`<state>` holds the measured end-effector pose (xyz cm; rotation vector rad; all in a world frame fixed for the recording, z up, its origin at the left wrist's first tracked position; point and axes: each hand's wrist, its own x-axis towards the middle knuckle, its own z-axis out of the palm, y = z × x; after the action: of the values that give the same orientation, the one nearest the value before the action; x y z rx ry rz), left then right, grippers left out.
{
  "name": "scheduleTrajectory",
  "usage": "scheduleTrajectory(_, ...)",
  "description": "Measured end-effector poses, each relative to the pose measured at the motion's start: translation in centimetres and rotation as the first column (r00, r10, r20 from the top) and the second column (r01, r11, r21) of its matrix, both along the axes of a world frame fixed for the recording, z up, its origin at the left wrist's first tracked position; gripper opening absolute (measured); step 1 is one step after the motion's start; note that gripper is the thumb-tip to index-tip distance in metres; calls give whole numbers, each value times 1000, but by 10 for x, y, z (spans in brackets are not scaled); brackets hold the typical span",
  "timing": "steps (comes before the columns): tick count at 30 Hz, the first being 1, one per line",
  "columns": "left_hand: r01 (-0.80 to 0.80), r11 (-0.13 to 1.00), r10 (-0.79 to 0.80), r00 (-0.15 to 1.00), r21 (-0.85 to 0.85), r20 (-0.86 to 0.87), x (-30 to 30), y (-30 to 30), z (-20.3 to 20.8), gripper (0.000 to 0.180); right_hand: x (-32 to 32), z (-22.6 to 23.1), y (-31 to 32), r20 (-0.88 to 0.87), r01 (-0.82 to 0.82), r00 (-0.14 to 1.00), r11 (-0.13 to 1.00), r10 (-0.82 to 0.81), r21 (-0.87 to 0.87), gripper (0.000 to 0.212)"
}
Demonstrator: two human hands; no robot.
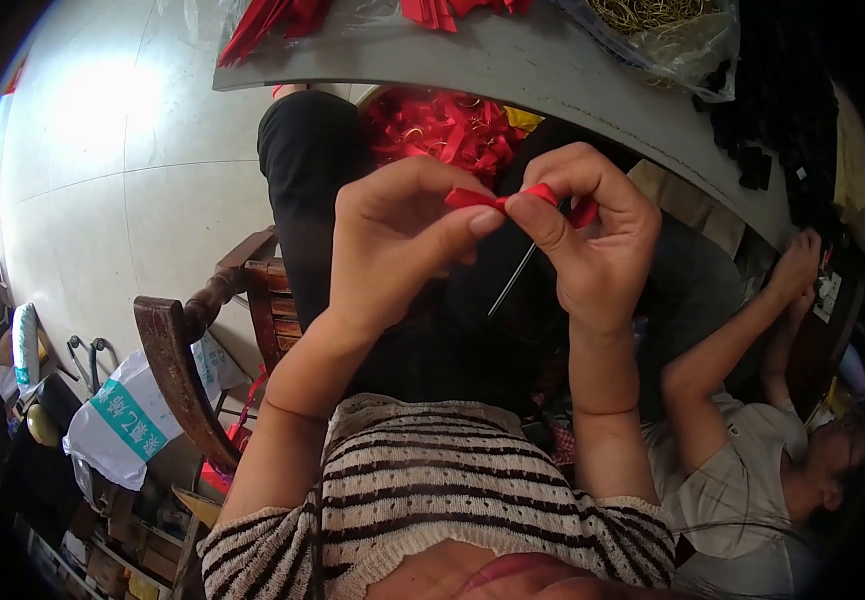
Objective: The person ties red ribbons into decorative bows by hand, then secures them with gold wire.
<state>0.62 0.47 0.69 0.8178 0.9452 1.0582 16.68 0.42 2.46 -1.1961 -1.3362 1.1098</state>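
Note:
My left hand (393,240) pinches one end of a small red ribbon bow (478,199) between thumb and fingers, held up in front of my lap. On its other side my right hand (603,245) grips the bow too, thumb at its middle, with a loop of red ribbon showing between the fingers. A thin metal rod (513,280) slants down from beside my right thumb; whether that hand holds it I cannot tell. Beyond my hands, below the table edge, lies a heap of red ribbon pieces (443,135) with bits of gold cord.
A grey table (513,60) curves across the far side, bearing red ribbon strips (265,28) and a clear bag of gold cords (658,18). On the left stands a wooden chair arm (178,370) near a white package (133,420). A co-worker (743,440) sits at the right.

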Motion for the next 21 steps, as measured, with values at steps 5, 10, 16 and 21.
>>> scheduleTrajectory(5, 212, 972, -190, 964, -106, 187, -15, 8, -4, 12, 11, 2, -2, -157, -97, 985, 981, 70, -167, 9)
scheduleTrajectory(10, 264, 964, -263, 947, 18, 184, -19, 12, -7, 14, 20, 5, -1, -192, -224, 964, 947, 182, -231, 11)
scheduleTrajectory(16, 305, 952, -304, 952, 33, -41, -18, 15, 5, 16, 17, 5, 3, 55, -49, 997, 994, 55, -100, 12)
scheduleTrajectory(21, 294, 950, -295, 955, 102, 2, -18, 16, -4, 12, 7, -4, 1, 27, -49, 998, 998, 48, 30, 14)
